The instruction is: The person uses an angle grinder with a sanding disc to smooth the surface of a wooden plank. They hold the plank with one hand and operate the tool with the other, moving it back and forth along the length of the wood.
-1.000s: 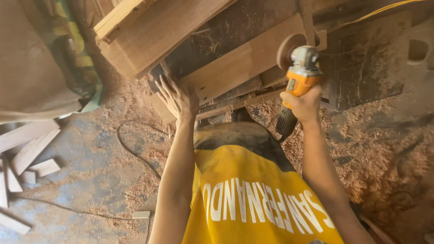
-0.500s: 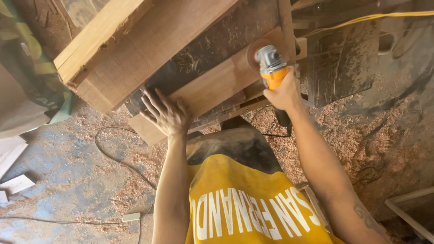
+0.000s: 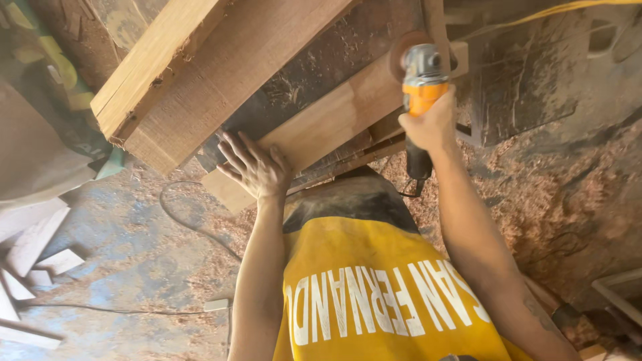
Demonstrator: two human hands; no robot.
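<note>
My left hand (image 3: 256, 168) lies flat with spread fingers on the near end of a long pale wooden plank (image 3: 314, 130) that rests on a dark, dusty workbench (image 3: 334, 53). My right hand (image 3: 433, 124) grips an orange and grey angle grinder (image 3: 422, 80), its round sanding disc (image 3: 404, 53) pressed against the far part of the plank. The grinder's black rear handle and cord hang below my right hand. I wear a yellow shirt with white lettering.
A thick timber beam (image 3: 200, 73) lies at upper left on the bench. Sawdust (image 3: 548, 194) covers the floor at right. Pale wood offcuts (image 3: 33, 254) sit at left on the concrete floor, crossed by a thin black cable (image 3: 194, 224). A yellow cord (image 3: 555, 10) runs at the top right.
The view has shifted, so the plank and hands sit lower and further left than a second ago. My left hand stays on the plank end; the grinder stays on the wood.
</note>
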